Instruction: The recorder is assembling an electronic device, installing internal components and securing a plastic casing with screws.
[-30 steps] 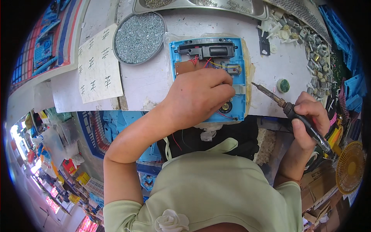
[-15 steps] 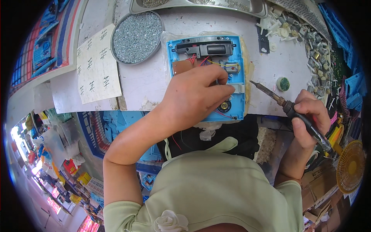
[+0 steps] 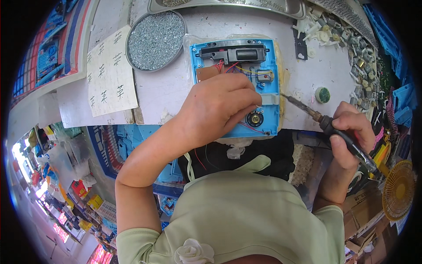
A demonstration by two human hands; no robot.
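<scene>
A blue plastic housing [image 3: 273, 115] lies open on the table in front of me. Inside it are a black long part [image 3: 244, 55], a small motor [image 3: 264, 76], a brown board [image 3: 205, 74], thin coloured wires and a round speaker [image 3: 255, 118]. My left hand [image 3: 220, 103] reaches over the housing's lower left half, its fingertips pinched together beside the speaker; whatever they pinch is hidden. My right hand [image 3: 351, 132] grips a soldering iron [image 3: 327, 124] by its black handle. The iron's tip points at the housing's right edge, close to it.
A round dish of small screws [image 3: 157, 42] stands at the back left, beside a paper sheet [image 3: 112, 75] with handwriting. A small round green-topped tin [image 3: 322, 95] sits to the right. Several small motors [image 3: 362, 66] and a metal tray [image 3: 228, 8] line the far side. A yellow fan [image 3: 399, 189] stands at right.
My left fingertips have drawn slightly left, uncovering more of the speaker. My right hand has shifted the soldering iron a little left, bringing its tip nearer the housing.
</scene>
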